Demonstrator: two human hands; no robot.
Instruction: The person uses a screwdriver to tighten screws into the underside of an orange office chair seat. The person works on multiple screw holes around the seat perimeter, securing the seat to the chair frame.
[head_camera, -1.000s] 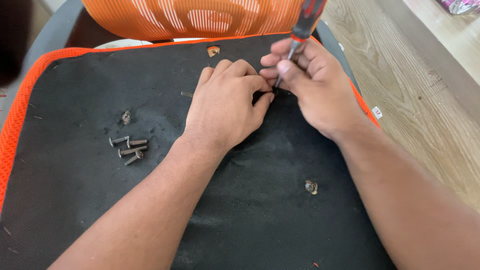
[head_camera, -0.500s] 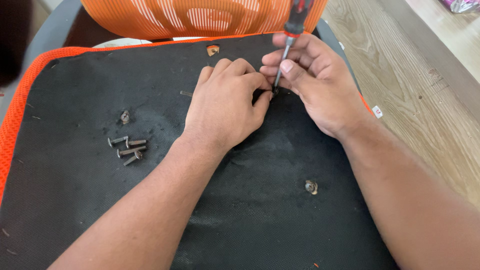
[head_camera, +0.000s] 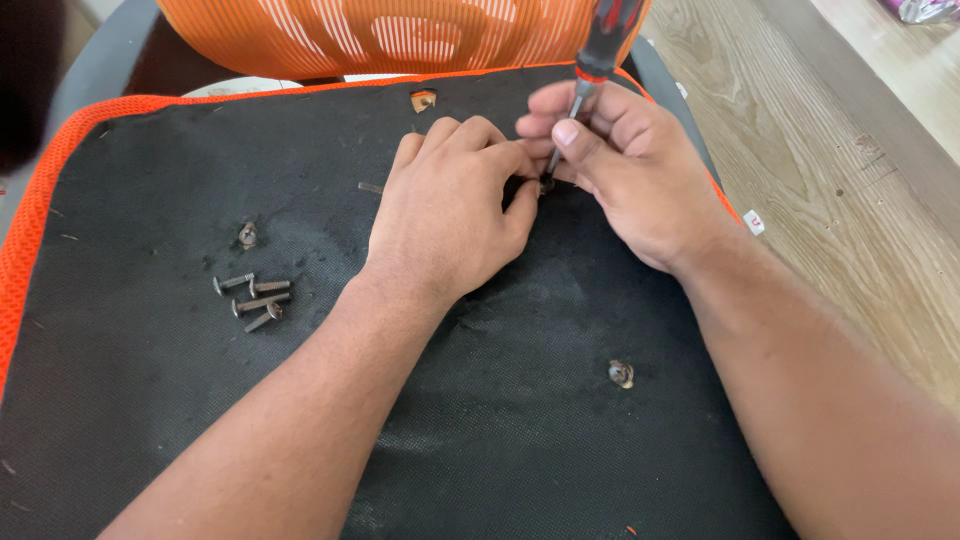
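Resting near the front of the black fabric panel (head_camera: 150, 420), a screw socket (head_camera: 621, 374) and a cluster of loose bolts (head_camera: 255, 297) lie undisturbed. Farther on, the left hand (head_camera: 450, 215) pinches at the hole while the right hand (head_camera: 625, 175), fingers clamped on the screwdriver (head_camera: 590, 65), has tilted it more upright since earlier.

Labels/pkgs: two small bits, no signs or screens.
Small white tag (head_camera: 754, 222) w/ red marking lies on the wood floor (head_camera: 850, 200), just beside the orange seat edge (head_camera: 722, 196), right of the right forearm. Shiny crinkled wrapper (head_camera: 928, 10), silver w/ pink, at top right corner, mostly cut off by frame.
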